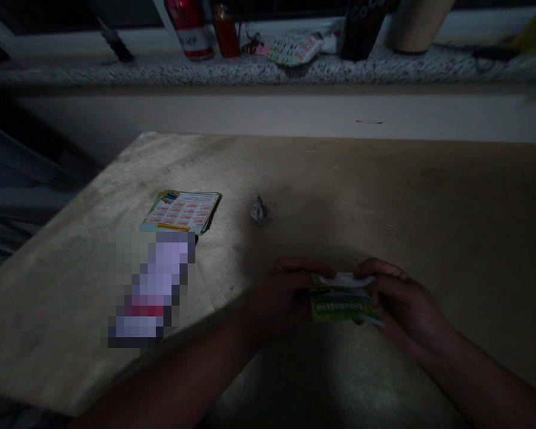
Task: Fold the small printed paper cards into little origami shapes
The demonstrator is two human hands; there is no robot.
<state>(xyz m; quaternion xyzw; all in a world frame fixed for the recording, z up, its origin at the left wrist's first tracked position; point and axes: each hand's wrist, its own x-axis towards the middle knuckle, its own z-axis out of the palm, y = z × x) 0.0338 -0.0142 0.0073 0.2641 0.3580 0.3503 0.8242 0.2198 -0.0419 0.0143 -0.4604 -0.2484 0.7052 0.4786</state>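
Both of my hands are over the front right part of the table. A green printed paper card (pixel 343 305), its upper part folded over and showing white, is held between them. My left hand (pixel 286 292) pinches its left end, with the thumb along the top edge. At the right end, my right hand (pixel 402 298) grips it with bent fingers. Dim light hides some of the fingertips. Beyond my left hand stands a small folded or crumpled piece of paper (pixel 259 211). To its left lies a stack of printed calendar cards (pixel 181 211).
A phone-shaped item (pixel 154 289), blurred by pixels, lies on the wooden table (pixel 384 196) below the stack. Behind the table, a speckled windowsill (pixel 161 72) carries a red can (pixel 190 30), a small red bottle (pixel 227 33), a crumpled wrapper (pixel 295 49) and a dark cola container (pixel 361 30).
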